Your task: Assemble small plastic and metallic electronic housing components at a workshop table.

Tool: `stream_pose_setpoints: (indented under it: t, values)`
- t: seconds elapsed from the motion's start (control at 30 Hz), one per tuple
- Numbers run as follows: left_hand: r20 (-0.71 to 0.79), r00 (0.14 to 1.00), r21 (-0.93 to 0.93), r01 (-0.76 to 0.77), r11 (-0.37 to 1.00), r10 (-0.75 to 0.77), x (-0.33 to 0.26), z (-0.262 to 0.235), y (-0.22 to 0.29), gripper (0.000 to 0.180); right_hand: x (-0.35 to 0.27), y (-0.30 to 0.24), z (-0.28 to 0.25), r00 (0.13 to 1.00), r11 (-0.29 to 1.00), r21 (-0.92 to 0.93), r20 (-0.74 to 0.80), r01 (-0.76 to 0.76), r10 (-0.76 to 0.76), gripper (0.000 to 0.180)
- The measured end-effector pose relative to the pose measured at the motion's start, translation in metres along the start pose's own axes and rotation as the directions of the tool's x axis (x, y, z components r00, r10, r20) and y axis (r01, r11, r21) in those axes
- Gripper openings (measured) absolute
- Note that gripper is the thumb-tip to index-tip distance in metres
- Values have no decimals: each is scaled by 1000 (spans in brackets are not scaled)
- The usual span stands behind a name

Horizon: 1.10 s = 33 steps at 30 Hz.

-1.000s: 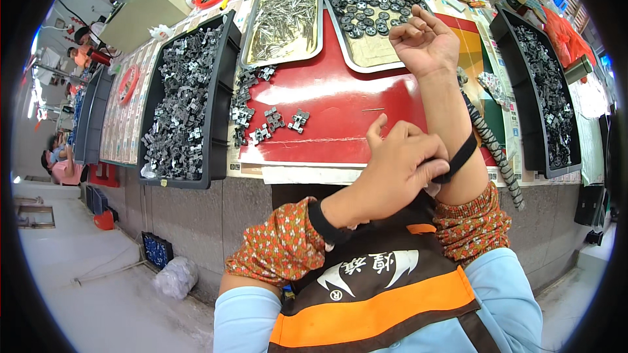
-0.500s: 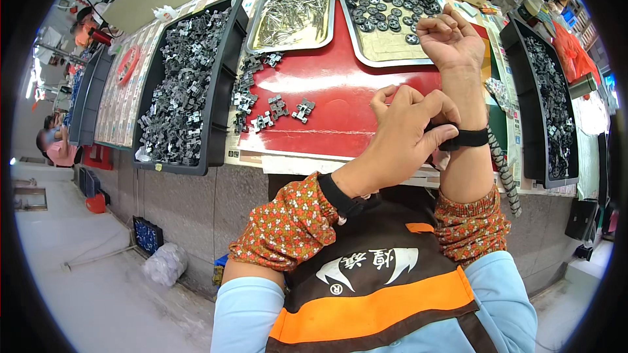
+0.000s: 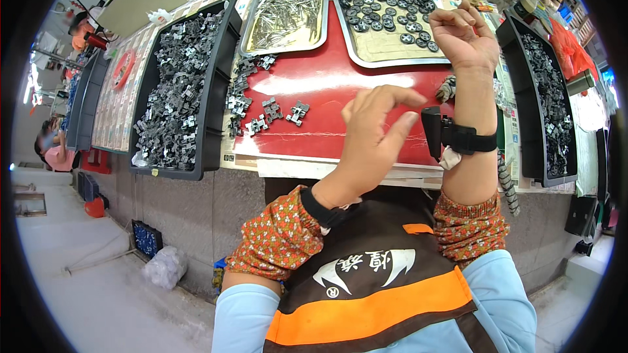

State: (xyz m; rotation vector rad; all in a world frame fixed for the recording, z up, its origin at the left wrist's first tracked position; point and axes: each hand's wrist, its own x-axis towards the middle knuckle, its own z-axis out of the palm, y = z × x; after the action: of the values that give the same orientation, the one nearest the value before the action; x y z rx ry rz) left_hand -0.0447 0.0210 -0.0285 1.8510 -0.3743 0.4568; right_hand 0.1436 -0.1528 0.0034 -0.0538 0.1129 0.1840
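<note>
Nearest the camera, the left hand (image 3: 373, 132) hovers above the red mat (image 3: 340, 101), fingers spread and lightly curled, holding nothing; its fingertips sit just beside a black strap-mounted device (image 3: 437, 132) worn on the right wrist. The right hand (image 3: 466, 40) is raised above the mat's far right corner, fingers loosely bent and empty, palm turned toward the person (the device's black band wraps the wrist below it). On the mat to the left lies a small cluster of grey metal parts (image 3: 261, 108). Left of that stands a long black bin (image 3: 183, 85) heaped with similar parts. Farther off sit a steel tray of thin metal pins (image 3: 286, 10) and a tray of dark round discs (image 3: 386, 6).
</note>
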Motion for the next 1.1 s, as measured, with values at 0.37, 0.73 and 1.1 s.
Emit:
stream_pose_setpoints:
  t: [0.37,0.73,1.1]
  values:
    - [293,926,-3,251,968,-240,-45,26,11,11,-3,-40,27,981,953,250,-129,171,-142,23]
    - [196,974,-120,135,984,-110,-51,26,15,9,-38,-33,63,1000,879,476,-21,7,3,10]
    - [183,966,-173,213,962,-181,-49,12,4,10,-86,-42,101,956,897,402,286,-185,68,21]
